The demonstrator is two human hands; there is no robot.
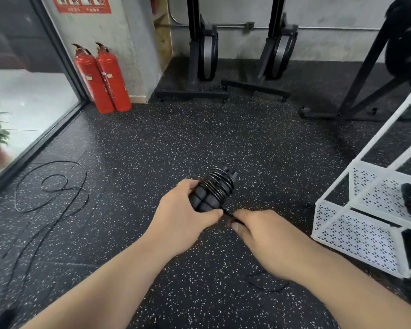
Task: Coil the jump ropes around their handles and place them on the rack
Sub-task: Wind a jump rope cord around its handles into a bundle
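Centre frame, coiling looked nearly done: left hand (185, 218) gripped the handles (205, 198), right hand (267, 235) pinched the rope (230, 216). Next, likely tuck it, then rack (337, 211), lower right.

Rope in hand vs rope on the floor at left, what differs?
Held rope is wound tight around its handles; floor rope lies in loose loops. Held rope's handles are gripped by the left hand, its tail pinched by the right hand; floor rope is untouched. Both are thin and black.
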